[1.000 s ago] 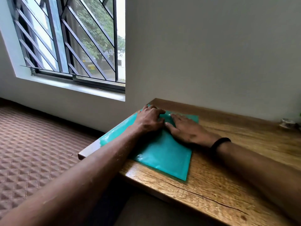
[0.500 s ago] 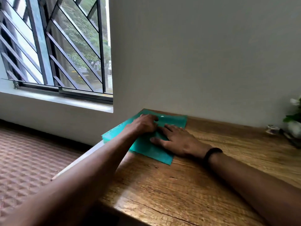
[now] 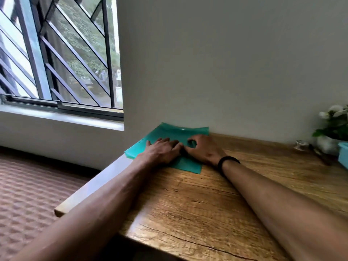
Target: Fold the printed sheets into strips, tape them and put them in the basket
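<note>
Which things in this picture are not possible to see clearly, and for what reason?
- Teal folder, head view: its middle is covered by the left hand and right hand; no printed sheets can be seen.
- Light blue container: cut off by the right edge.
- Small object by the wall: too small to identify.

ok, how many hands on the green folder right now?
2. Left hand lies flat on the green folder at its window side; right hand beside it, fingers curled on the folder. Nothing hidden.

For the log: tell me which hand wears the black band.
The right hand: the black band circles its wrist, while the left hand has a bare wrist.
</note>
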Demonstrator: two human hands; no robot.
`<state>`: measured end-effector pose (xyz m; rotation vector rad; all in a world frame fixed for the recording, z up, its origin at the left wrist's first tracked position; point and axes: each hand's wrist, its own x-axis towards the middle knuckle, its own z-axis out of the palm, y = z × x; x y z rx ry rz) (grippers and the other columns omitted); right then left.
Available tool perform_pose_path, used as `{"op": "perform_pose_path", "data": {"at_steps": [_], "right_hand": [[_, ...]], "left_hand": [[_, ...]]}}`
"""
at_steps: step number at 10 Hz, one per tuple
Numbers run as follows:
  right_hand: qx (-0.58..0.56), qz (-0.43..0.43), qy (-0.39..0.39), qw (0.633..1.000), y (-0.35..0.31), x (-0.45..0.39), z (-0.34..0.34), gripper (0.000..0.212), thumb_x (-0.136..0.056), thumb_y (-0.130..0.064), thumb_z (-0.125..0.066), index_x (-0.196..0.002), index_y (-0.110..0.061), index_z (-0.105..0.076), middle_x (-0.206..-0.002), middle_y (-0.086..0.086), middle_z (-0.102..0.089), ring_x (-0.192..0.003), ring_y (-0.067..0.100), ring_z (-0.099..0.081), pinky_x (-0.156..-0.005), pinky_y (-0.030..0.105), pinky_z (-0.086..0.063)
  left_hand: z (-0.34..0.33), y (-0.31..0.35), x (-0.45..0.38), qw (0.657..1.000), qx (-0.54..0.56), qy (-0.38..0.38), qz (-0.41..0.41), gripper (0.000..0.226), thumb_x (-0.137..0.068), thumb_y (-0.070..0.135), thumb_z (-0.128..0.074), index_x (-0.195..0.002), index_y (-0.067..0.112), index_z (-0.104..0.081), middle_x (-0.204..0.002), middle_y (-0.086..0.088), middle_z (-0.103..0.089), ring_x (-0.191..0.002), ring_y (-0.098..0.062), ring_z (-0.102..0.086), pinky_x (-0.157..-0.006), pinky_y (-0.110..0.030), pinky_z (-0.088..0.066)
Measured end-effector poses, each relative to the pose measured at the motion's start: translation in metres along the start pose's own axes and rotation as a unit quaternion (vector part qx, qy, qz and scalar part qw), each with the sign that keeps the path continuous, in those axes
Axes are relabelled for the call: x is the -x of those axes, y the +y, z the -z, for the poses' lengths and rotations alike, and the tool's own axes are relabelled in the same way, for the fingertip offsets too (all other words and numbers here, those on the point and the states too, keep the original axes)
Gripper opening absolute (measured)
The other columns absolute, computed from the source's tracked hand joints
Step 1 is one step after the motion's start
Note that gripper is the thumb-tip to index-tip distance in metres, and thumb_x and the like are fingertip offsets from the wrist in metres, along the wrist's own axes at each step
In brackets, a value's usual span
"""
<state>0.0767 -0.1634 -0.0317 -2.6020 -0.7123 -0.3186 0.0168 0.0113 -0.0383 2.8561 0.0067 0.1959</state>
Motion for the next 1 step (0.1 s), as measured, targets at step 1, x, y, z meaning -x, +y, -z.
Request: {"op": "perform_pose_path", "data": {"at_steps": [1], "right_hand": [[-0.019,-0.031,0.046,0.998,0.0032,0.0123,-0.0044,0.06,-0.09,-0.065,-0.055,-0.12,-0.015,-0.071,-0.123,0.006,-0.071,-0.108,0.021,-0.064,-0.09,0.031,-0.051]], "left_hand": [[0.0009,0.0022,0.0058,1.0,0.008,0.024,-0.008,0.054,-0.106,0.061,-0.026,-0.148,0.037,-0.05,-0.162,-0.002,-0.043,-0.153,-0.022,-0.032,-0.123,-0.06,-0.016]]}}
